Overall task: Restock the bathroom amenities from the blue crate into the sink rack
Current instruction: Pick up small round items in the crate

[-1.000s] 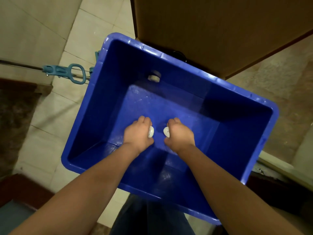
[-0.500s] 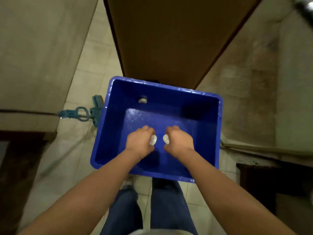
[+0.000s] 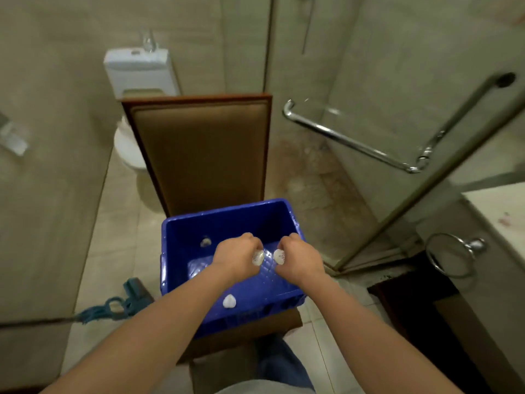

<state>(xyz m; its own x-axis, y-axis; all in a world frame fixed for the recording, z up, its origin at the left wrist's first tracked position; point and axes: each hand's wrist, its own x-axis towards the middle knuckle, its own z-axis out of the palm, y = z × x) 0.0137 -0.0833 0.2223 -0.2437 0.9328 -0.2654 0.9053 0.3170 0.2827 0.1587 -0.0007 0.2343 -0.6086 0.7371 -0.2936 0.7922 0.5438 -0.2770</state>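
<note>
The blue crate (image 3: 181, 237) stands on a brown chair seat below me. My left hand (image 3: 235, 255) is curled round a small white amenity (image 3: 258, 257) above the crate's middle. Beside it, my right hand (image 3: 298, 258) grips a second small white amenity (image 3: 279, 256). The two hands are almost side by side, a small gap between them. The crate's floor looks bare under them. A pale handle hole (image 3: 229, 302) shows in the near crate wall and another (image 3: 205, 241) in the far wall. The sink rack is not in view.
The chair's tall brown back (image 3: 201, 149) rises behind the crate, with a white toilet (image 3: 127, 146) beyond it. A glass shower door with a chrome bar (image 3: 349, 140) is to the right. A chrome towel ring (image 3: 451, 254) and counter edge (image 3: 500, 211) lie far right. A blue mop (image 3: 113, 307) lies left.
My head has lifted, so the crate looks smaller and the toilet, shower door and counter have come into view. Both hands have risen from the crate floor with the white items.
</note>
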